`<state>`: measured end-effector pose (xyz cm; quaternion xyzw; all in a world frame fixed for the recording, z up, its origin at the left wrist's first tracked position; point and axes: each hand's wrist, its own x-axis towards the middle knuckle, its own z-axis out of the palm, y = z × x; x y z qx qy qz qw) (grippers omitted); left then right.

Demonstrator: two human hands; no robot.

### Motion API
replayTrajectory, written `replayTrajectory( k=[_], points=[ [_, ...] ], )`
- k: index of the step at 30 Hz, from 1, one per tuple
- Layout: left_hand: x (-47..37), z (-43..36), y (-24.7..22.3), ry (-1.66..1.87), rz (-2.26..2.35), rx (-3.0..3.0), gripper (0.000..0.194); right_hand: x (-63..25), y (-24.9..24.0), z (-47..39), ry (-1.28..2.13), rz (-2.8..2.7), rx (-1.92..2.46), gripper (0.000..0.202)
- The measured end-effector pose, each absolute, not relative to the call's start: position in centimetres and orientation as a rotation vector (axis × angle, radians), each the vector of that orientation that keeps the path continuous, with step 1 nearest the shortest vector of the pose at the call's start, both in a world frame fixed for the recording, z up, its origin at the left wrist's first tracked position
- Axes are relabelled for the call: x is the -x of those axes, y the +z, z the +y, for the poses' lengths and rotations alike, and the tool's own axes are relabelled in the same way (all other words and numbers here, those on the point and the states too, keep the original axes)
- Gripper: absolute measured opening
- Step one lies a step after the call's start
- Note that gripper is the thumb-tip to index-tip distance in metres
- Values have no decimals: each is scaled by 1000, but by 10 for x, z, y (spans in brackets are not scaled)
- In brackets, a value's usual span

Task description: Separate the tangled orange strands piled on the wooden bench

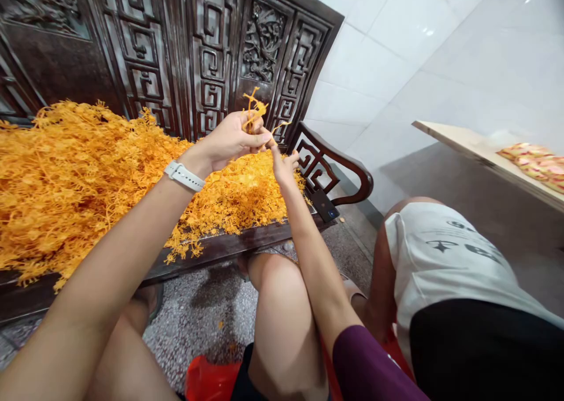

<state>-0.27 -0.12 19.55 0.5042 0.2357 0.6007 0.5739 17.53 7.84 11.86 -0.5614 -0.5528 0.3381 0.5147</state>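
My left hand [235, 137], with a pale watch band on its wrist, is closed on an orange plastic sprig [256, 110] whose thin stems stick up above the fingers. My right hand [284, 163] meets it at the fingertips, thumb and forefinger pinched by a thin orange stem; its other fingers are spread. What exactly lies between these fingertips is too small to make out. Below and behind both hands, a large heap of similar orange sprigs [110, 177] covers the seat of a dark carved wooden bench [247, 241].
A dark phone [325, 206] lies at the seat's right end, by the curved armrest [359, 180]. At the right sits a person in white shorts [445, 254]. Behind is a wooden board [476, 154] bearing wrapped packets [535, 163]. A red stool [209, 380] shows below.
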Motion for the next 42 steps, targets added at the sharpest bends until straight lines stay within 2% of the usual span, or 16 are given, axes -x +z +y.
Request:
replayTrajectory(
  k=[2, 6, 11, 13, 18, 23, 30, 36, 42],
  points=[
    [11, -5, 197, 1348, 576, -1213, 41, -175, 107, 78, 797, -1330, 1360, 71],
    [19, -2, 190, 1237, 569, -1314, 36, -167, 122, 45, 1179, -1311, 876, 66],
    [21, 9, 182, 1212, 614, -1432, 32, -156, 156, 15, 1034, -1393, 631, 34],
    [25, 10, 184, 1177, 657, -1508, 30, -164, 161, 15, 1086, -1366, 521, 27],
    [33, 5, 191, 1207, 714, -1457, 38, -199, 167, 28, 1358, -1038, 157, 29],
    [27, 0, 193, 1162, 737, -1212, 49, -192, 166, 20, 1424, -1146, 453, 31],
    [12, 7, 186, 1156, 710, -1255, 53, -160, 160, 0, 950, -1511, 657, 32],
    [8, 9, 187, 1258, 781, -1295, 59, -163, 157, -7, 818, -1528, 701, 22],
    [9, 14, 192, 1489, 856, -1342, 61, -160, 165, -25, 646, -1811, 665, 14]
  ],
)
